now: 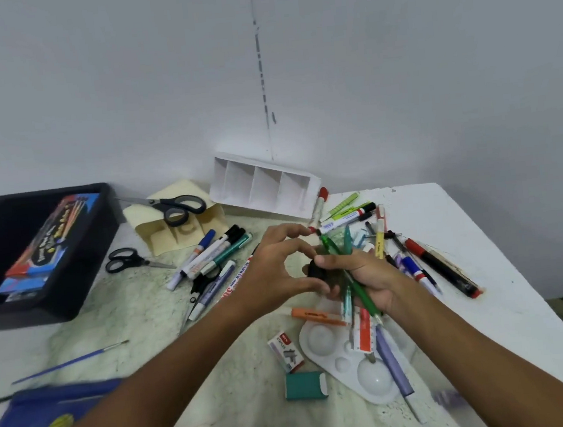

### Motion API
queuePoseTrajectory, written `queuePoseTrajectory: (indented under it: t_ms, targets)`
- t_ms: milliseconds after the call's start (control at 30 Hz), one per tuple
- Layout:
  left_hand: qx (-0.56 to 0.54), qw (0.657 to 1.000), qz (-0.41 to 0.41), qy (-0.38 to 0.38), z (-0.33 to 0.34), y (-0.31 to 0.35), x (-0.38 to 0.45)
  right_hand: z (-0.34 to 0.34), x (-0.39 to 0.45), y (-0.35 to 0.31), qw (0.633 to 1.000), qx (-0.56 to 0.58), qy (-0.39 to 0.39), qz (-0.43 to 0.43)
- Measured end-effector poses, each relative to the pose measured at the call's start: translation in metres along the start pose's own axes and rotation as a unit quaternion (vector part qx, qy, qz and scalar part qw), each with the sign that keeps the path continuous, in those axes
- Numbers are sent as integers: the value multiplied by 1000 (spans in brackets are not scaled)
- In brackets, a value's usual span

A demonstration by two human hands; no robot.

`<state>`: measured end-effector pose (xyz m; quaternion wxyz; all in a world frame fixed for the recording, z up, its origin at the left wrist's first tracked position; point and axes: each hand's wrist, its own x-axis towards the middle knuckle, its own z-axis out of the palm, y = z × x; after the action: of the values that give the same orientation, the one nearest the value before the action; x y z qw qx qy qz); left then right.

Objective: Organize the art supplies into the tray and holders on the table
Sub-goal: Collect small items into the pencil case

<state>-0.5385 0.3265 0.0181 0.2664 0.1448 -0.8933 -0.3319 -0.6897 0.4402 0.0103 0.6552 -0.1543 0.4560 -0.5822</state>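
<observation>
Above the middle of the table [479, 215], the right hand [365, 274] grips a bunch of green pens [340, 252] and something small and black (too blurred to name). The left hand [275, 265] hovers just beside it, fingers loosely spread, holding nothing. The white divided holder [263, 184] stands near the wall.

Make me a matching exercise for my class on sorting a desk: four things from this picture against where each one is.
Things:
1. green pens
2. larger scissors
3. white divided holder
4. paint box

Places:
A. on the beige paper
B. in the black tray
C. in the right hand
D. against the wall

Pairs: 1-C, 2-A, 3-D, 4-B
</observation>
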Motion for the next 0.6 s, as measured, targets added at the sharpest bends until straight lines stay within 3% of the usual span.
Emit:
queuePoseTrajectory:
  t_ms: [200,333,500,600]
  targets:
    - [30,997,-69,36,-58,-25,-56,46,35,20,996,36,-42,70]
    - [70,988,-139,16,-109,-52,-113,85,56,41,991,36,-89,89]
    - [166,963,-203,-68,-169,-84,-184,134,75,69,985,-36,-136,104]
    - [202,934,-240,-173,-203,-101,-224,164,83,88,979,-124,-132,98]
